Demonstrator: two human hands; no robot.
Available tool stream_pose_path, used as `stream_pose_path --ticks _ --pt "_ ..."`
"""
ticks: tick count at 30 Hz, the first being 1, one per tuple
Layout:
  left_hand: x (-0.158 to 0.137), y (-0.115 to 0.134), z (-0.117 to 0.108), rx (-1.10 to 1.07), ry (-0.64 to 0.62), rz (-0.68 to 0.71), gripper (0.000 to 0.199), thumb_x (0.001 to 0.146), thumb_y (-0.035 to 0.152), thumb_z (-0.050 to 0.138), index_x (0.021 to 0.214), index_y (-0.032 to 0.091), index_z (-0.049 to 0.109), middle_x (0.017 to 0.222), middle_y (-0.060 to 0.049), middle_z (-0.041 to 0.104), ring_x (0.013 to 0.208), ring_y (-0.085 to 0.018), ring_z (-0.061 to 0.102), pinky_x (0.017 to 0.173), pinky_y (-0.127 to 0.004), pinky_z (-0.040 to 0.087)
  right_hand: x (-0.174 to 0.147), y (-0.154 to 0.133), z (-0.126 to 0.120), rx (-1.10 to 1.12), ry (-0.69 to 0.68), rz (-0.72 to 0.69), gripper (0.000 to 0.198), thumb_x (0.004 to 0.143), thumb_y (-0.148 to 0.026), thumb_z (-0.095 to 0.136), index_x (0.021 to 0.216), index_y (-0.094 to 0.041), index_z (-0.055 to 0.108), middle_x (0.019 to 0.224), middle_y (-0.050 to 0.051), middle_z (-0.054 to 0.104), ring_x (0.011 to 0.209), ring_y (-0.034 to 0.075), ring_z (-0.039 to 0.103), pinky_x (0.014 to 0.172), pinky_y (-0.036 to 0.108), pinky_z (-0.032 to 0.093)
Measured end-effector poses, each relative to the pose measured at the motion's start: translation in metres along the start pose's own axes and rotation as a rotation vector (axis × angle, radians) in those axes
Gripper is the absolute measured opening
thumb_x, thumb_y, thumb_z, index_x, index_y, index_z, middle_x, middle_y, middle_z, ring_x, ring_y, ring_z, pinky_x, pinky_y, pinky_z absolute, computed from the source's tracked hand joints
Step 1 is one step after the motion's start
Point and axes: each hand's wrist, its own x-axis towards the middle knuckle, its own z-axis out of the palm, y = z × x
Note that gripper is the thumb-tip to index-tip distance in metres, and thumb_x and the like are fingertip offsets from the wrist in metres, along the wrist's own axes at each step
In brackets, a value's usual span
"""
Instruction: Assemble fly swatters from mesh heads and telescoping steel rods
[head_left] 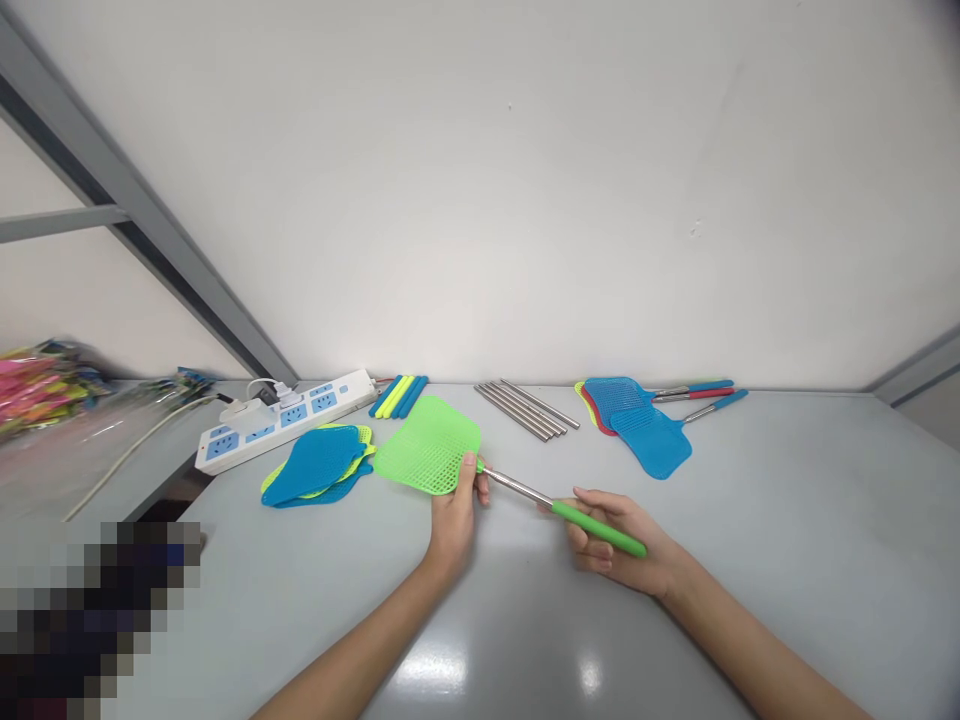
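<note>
My left hand [454, 515] covers part of the green swatter [435, 445], my forearms [375, 622] cut off by the near edge; at left, blurred bagged goods [45, 390] leave the frame; at right, blue swatters [651, 440] largely hide a red swatter [711, 393].

Power strip [281, 428]: white with blue socket panels, lying aslant on the grey tabletop [795, 510].
White plug [290, 397]: seated in the power strip.
Pale cord [142, 450]: runs down and away, left of the power strip.
Clear bag [49, 392]: bright pink and yellow contents, left of the power strip.
Metal frame [156, 217]: grey, slanting up leftward from behind the power strip.
Wall [525, 200]: pale, behind the power strip.
</note>
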Motion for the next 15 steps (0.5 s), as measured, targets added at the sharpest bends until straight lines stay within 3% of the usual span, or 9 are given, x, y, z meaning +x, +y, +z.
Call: stream_pose_path --ticks 4,7,12,15 --pt "-0.004 0.003 0.003 0.049 0.06 0.04 0.025 0.078 0.04 0.045 0.068 0.018 0.049 0.052 0.005 0.041 0.048 -0.009 0.039 0.049 -0.022 0.034 0.001 0.0 -0.006 0.181 -0.028 -0.058 0.021 0.074 -0.03 0.047 0.076 -0.013 0.06 0.073 0.006 0.062 0.05 0.009 0.043 0.046 0.022 0.029" --pt "-0.011 0.006 0.007 0.105 0.057 0.069 0.027 0.08 0.041 0.042 0.065 0.019 0.045 0.05 0.005 0.039 0.046 -0.009 0.038 0.05 -0.022 0.033 0.001 0.0 -0.01 0.266 -0.022 -0.16 0.019 0.071 -0.029 0.049 0.08 -0.016 0.061 0.085 0.005 0.063 0.056 0.011 0.045 0.047 0.023 0.03" --pt "-0.022 0.007 0.013 0.113 -0.04 0.088 0.027 0.084 0.04 0.034 0.07 0.02 0.045 0.047 0.006 0.038 0.044 -0.01 0.036 0.052 -0.023 0.032 0.0 0.0 -0.003 0.181 -0.032 -0.281 0.031 0.062 -0.009 0.048 0.09 -0.019 0.06 0.101 0.004 0.059 0.066 0.011 0.047 0.055 0.026 0.033" --pt "-0.025 0.009 0.014 0.143 -0.057 0.093 0.028 0.085 0.039 0.033 0.066 0.02 0.043 0.046 0.006 0.039 0.045 -0.01 0.037 0.053 -0.023 0.032 -0.002 0.003 0.007 0.071 -0.032 -0.303 0.03 0.069 -0.012 0.05 0.097 -0.02 0.057 0.1 0.005 0.057 0.071 0.013 0.048 0.06 0.027 0.034"
